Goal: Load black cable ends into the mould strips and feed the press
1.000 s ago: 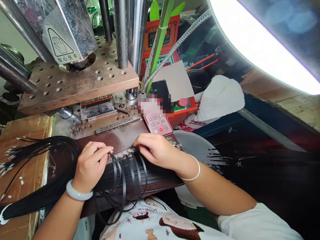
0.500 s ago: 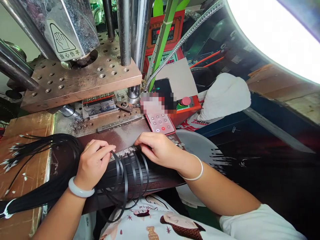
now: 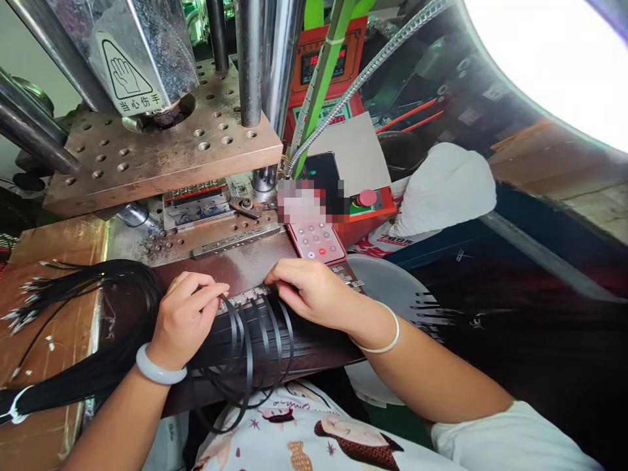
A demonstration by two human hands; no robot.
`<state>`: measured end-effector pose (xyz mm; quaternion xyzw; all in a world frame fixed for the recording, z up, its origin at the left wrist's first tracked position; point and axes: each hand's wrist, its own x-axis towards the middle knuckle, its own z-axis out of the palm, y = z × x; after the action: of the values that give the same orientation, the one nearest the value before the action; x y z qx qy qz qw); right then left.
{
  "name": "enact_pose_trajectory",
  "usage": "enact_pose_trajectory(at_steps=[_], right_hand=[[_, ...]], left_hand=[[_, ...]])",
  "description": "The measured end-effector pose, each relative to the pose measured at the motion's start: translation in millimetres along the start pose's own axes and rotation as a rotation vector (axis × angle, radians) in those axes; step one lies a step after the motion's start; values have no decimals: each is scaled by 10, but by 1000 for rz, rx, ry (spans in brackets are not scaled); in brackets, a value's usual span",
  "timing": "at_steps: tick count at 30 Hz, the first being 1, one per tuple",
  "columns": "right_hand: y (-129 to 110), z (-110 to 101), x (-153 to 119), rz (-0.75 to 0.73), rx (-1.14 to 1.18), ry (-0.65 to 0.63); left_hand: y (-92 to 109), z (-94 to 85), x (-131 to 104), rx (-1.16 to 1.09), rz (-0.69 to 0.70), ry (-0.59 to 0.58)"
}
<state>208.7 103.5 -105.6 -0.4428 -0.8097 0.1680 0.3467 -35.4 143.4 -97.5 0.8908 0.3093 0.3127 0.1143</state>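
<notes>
Along the strip point(image 3: 245, 298): black straps point(image 3: 250, 358) meet it in a row, looping out from its near edge; strip flat on worktop point(image 3: 238, 271).
Left hand point(image 3: 184, 317): at strip's left end; thumb and index narrow, tips together, apparently pinching a strap's end.
Right hand point(image 3: 307, 288): at strip's right end; fingers bent, index tip on or just above the metal; cannot tell whether anything is pinched.
Strap work: judged as setting or lining up strap ends at the strip; several look placed, leftmost in hand.
Strap's next need: likely a straight end, light fingertip pressure, strip steadied at its right.
Beyond strip: loose bar point(image 3: 238, 241); farther, press point(image 3: 164, 157).
Right of strip, farther back: phone point(image 3: 318, 242).
Left of strip: cords point(image 3: 130, 276), pale tips spread.
</notes>
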Motion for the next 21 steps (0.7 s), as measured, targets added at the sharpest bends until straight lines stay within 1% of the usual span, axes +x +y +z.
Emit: enact_pose_trajectory(at_steps=[21], right_hand=[[-5,8,15,6,0,-12]], left_hand=[[-2,1,-9,-7,-1,3]])
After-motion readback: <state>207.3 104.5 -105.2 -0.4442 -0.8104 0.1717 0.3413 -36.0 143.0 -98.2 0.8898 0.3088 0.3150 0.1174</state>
